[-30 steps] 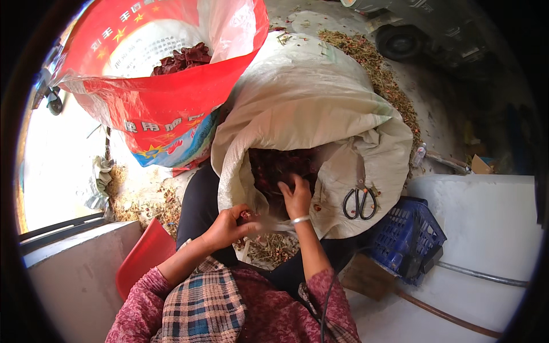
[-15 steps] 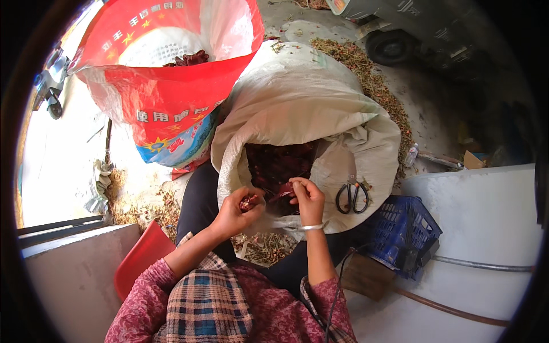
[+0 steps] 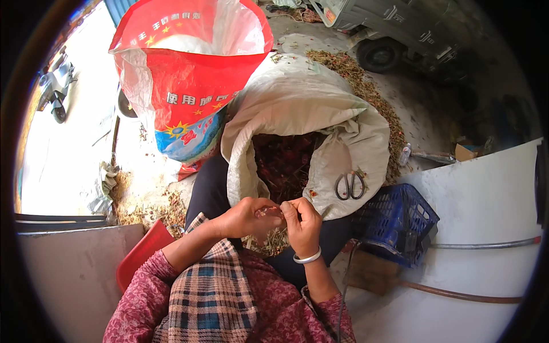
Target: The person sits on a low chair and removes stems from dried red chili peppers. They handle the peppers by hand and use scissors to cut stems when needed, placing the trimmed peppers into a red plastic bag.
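My left hand (image 3: 247,218) is closed around some dried red chillies (image 3: 269,212), partly hidden by its fingers. Beside it, my right hand (image 3: 303,224) pinches at the same spot, fingertips meeting the left hand's; what lies between them is too small to make out. Both hands are just on my side of a large white woven sack (image 3: 286,108), whose rolled-back mouth shows a mass of dark red dried chillies (image 3: 285,163). Black-handled scissors (image 3: 349,186) lie on the sack's folded rim, right of the opening.
A tall red printed bag (image 3: 200,74) stands open at the far left. To the right are a blue plastic crate (image 3: 400,223) and a low white wall (image 3: 480,200). Stem litter (image 3: 366,86) covers part of the floor. A grey vehicle (image 3: 409,34) stands at the back right.
Both hands have drawn back from the sack's mouth toward me and come together. The dark red piece in my right fingers no longer shows. The view has shifted somewhat.
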`<state>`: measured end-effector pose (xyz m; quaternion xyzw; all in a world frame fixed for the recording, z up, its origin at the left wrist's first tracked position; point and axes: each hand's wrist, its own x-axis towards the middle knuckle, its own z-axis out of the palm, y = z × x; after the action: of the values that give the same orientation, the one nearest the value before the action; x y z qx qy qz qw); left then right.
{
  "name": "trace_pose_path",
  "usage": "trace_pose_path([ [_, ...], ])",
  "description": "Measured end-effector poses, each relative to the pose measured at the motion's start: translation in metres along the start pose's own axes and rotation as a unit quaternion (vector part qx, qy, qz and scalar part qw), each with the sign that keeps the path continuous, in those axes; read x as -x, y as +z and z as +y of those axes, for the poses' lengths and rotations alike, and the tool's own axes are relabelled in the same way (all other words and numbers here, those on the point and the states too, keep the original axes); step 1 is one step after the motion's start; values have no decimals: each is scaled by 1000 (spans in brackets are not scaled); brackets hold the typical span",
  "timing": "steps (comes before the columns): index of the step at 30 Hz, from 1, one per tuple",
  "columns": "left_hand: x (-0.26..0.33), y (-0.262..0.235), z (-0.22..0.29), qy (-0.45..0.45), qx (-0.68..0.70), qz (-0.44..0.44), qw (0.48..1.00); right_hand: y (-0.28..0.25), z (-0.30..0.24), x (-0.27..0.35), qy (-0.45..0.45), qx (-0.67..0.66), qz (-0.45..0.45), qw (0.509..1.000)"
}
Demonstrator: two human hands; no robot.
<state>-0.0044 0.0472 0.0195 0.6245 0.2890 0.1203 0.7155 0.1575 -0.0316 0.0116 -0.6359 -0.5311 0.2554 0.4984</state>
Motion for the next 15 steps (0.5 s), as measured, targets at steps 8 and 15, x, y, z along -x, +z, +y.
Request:
trace_pose_path([
  [8,9,7,3,255,-167,50,951,-3,-15,10,237,-298,-34,924],
  [15,15,4,15,285,-196,2,938,-4,-8,11,311,-493,-46,811],
])
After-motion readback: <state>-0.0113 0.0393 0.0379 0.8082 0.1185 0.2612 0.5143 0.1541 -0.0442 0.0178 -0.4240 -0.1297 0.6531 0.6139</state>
